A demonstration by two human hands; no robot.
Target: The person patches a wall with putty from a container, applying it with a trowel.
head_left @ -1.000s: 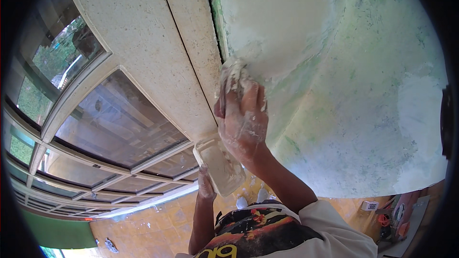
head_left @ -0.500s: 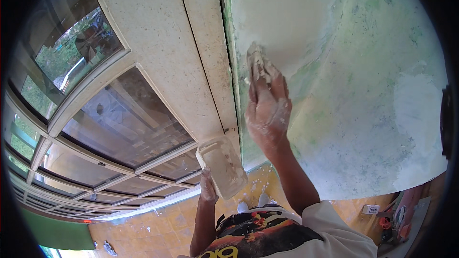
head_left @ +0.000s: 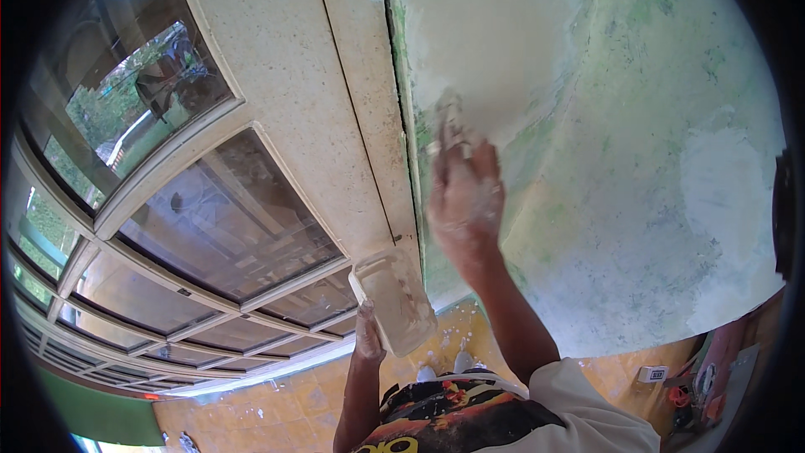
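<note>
Against the green-and-white wall (head_left: 637, 184), my right hand (head_left: 466, 205) is raised, its fingers closed round a scraper (head_left: 450, 117) caked in pale putty. Motion blurs the hand and the tool, so the blade's outline is unclear. The tool lies over the lower edge of a smooth beige putty patch (head_left: 495, 42). Lower down, my left hand (head_left: 368, 334) grips the side of a rectangular putty tub (head_left: 401, 306), smeared with beige putty inside. The tub is tilted in front of the door frame, below my right hand.
A cream wooden frame (head_left: 277, 50) with glass panes runs along the left. The tiled floor (head_left: 285, 403) is spotted with white drips. At lower right stand a small white box (head_left: 653, 373) and a clutter of tools with an orange cord (head_left: 681, 395).
My right hand has moved slightly down the wall with the scraper and is now blurred. The tub in my left hand sits slightly lower in view.
</note>
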